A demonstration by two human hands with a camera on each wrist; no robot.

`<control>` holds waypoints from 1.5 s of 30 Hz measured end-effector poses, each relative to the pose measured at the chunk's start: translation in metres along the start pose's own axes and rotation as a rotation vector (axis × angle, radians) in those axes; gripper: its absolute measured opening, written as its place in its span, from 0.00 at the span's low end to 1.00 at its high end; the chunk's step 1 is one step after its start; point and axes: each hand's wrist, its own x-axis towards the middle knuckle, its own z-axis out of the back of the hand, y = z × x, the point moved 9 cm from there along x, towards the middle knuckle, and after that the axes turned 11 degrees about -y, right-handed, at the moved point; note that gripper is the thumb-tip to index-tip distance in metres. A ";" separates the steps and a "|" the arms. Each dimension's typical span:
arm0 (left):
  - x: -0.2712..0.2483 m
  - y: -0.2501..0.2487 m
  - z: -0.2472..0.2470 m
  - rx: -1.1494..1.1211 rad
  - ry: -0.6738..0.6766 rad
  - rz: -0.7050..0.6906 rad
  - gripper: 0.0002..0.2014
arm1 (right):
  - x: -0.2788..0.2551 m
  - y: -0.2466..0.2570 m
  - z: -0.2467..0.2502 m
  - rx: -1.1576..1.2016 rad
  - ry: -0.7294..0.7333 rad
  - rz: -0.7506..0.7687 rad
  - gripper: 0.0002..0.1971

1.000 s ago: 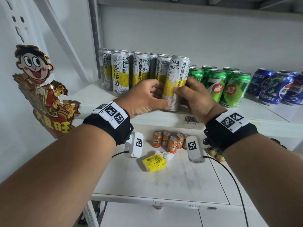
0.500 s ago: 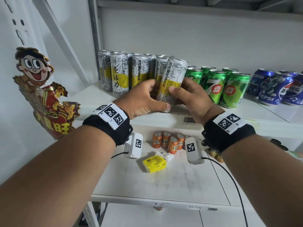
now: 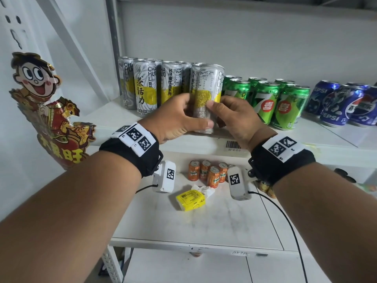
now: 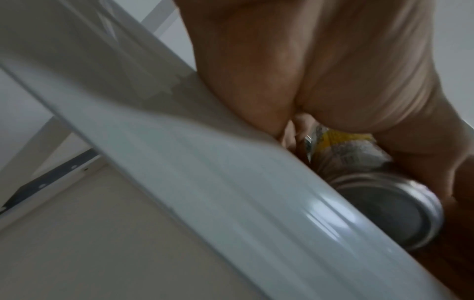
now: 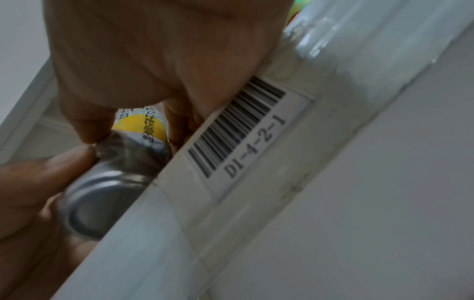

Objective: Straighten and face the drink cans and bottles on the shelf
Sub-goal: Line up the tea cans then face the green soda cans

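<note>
A tall silver-and-yellow tea can is held upright just above the front edge of the upper shelf, its small-print side towards me. My left hand grips it from the left and my right hand from the right, thumbs on the front. The left wrist view shows the tea can's silver base below my left hand. In the right wrist view the tea can's base sits between the fingers of my right hand. More tall tea cans stand in a row to its left.
Green 7-Up cans and blue Pepsi cans stand to the right on the same shelf. On the lower shelf are small orange cans and a yellow packet. A cartoon cardboard figure hangs at the left. A barcode label marks the shelf edge.
Both hands have turned the tea can: its large-character side has rotated away and the small-print side now faces me. The can has also come upright from a tilt.
</note>
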 end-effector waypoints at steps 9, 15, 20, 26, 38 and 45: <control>-0.002 -0.001 -0.002 -0.051 0.043 -0.003 0.32 | -0.002 0.001 -0.005 0.087 0.050 -0.013 0.23; -0.003 -0.007 -0.001 0.070 -0.042 -0.091 0.35 | 0.001 0.000 -0.005 0.197 0.051 -0.002 0.18; 0.000 -0.009 0.005 0.168 -0.099 -0.136 0.38 | -0.001 0.001 -0.005 0.219 0.067 0.065 0.19; 0.000 -0.008 0.013 0.191 -0.162 -0.122 0.36 | -0.004 0.003 -0.003 0.223 0.049 0.058 0.25; 0.003 0.002 0.007 -0.035 -0.065 -0.020 0.19 | 0.001 -0.001 0.000 0.240 0.015 0.021 0.09; -0.001 -0.003 0.000 0.124 -0.020 -0.055 0.31 | 0.005 -0.007 0.002 0.249 0.005 -0.002 0.11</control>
